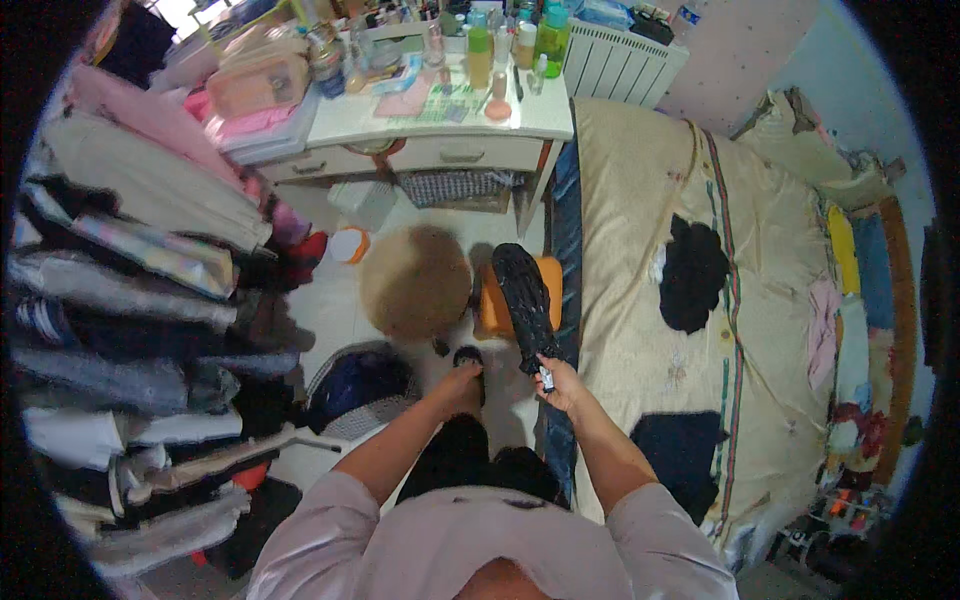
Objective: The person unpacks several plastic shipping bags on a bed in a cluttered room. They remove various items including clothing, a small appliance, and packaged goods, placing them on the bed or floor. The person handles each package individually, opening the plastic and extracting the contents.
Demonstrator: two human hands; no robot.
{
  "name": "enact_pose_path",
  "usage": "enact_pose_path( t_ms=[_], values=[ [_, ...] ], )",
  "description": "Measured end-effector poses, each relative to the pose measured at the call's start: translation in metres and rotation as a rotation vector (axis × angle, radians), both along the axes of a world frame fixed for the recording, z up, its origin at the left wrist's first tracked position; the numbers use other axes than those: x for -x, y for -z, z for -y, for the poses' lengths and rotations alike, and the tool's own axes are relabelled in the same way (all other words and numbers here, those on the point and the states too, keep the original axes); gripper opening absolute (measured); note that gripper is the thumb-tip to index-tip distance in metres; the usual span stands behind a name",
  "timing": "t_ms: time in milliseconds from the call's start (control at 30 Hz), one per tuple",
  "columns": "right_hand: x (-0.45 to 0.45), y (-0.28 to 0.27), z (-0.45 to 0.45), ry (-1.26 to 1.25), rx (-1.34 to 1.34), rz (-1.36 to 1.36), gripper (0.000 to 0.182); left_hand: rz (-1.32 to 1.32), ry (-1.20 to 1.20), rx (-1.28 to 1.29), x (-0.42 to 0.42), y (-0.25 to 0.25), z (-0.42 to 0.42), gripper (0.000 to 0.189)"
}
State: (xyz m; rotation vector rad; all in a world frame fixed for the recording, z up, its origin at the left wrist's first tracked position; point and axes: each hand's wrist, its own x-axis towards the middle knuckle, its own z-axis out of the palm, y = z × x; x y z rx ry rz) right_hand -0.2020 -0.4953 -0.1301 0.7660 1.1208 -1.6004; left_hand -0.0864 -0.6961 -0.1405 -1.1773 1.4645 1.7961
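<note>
My right hand (pixel 559 382) grips the narrow lower end of a long black bundle (pixel 523 292), wrinkled and slightly shiny. A small white piece (pixel 547 379) shows at my fingers. The bundle hangs over an orange stool or box (pixel 553 281) beside the bed and partly hides it. Lower and to the left, my left hand (pixel 459 384) reaches down in front of my legs. A small dark thing (pixel 469 355) shows at its fingertips; whether I hold it or it lies behind the hand is unclear. A round tan stool top (pixel 415 281) is just ahead of this hand.
At right is a bed with a beige cover (pixel 630 225), bearing a crumpled black garment (pixel 694 274) and dark folded cloth (pixel 679 457). Ahead stands a white desk (pixel 352 129) crowded with bottles. Hanging clothes (pixel 142 315) line the left, above a basket with dark cloth (pixel 364 386).
</note>
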Motion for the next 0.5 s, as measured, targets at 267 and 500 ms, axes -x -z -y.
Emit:
enact_pose_path(
  t_ms=[267, 500],
  values=[
    [0.189, 0.119, 0.099, 0.231, 0.286, 0.095, 0.017, -0.223, 0.361, 0.609, 0.082, 0.193, 0.168, 0.082],
    [0.26, 0.189, 0.147, -0.019, -0.003, -0.19, 0.032, 0.215, 0.759, 1.051, 0.165, 0.182, 0.166, 0.095]
  ],
)
